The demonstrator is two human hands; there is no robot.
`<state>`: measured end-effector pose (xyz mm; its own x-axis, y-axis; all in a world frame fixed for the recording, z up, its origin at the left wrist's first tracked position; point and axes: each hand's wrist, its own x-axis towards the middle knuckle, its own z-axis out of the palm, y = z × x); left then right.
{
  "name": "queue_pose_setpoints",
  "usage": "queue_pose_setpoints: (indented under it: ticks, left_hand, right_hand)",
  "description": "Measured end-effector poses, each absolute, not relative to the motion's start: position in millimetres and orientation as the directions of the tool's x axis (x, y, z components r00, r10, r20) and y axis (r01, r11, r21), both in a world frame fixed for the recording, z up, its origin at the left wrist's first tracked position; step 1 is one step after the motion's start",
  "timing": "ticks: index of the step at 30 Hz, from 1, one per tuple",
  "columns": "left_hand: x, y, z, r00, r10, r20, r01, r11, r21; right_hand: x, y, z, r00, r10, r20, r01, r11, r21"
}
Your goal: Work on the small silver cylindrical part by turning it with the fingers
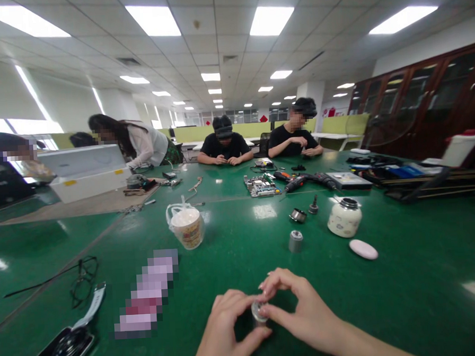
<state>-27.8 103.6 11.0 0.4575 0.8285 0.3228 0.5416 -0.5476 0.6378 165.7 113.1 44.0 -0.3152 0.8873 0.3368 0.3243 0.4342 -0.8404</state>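
Just in front of me, a small silvery metal cylinder (259,314) stands upright between my hands. My left hand (227,330) grips it from the left, thumb and forefinger around its sides. From the right, my right hand (304,310) pinches at its top rim with thumb and fingertips. The fingers hide part of the cylinder. Beyond my hands stands a grey metal can (295,241), which looks like a motor housing. Behind it lie a metal ring-shaped part (298,215) and a small shaft with a toothed or stepped end (313,205).
A cream jar (344,217) and a pale oval object (363,249) are at right. A paper cup in a bag (187,227) stands left of centre. Glasses (83,281) and a watch (73,340) lie left. Farther back are a circuit board (261,186), power drills (297,181) and co-workers.
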Motion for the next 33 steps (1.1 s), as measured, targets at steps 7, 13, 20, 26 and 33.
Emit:
queue_pose_setpoints:
  ticks: [7,13,20,26,33]
  left_hand:
    - [-29.9,100.8,9.2,0.448,0.838,0.312,0.537,-0.531,0.656]
    - [-31.8,94.2,9.5,0.356,0.774,0.524,0.402,-0.633,0.662]
    - [-25.5,98.8,19.6,0.253,0.785,0.566,0.448,-0.613,0.651]
    - [-23.2,102.4,15.4,0.216,0.823,0.525,0.46,-0.56,0.689]
    - [-19.3,104.4,34.6,0.214,0.842,0.495,0.423,-0.537,0.73]
  right_hand:
    - [174.7,104.6,26.6,-0.264,0.844,0.467,0.254,0.528,-0.81]
    - [173.8,100.2,18.2,-0.44,0.83,0.342,0.268,0.485,-0.833]
    - [167.6,103.0,16.7,-0.497,0.83,0.255,0.415,0.485,-0.77]
    - [165.2,102.4,16.6,-0.502,0.82,0.275,0.43,0.512,-0.744]
    - [167.0,101.8,12.7,-0.492,0.827,0.271,0.421,0.499,-0.758]
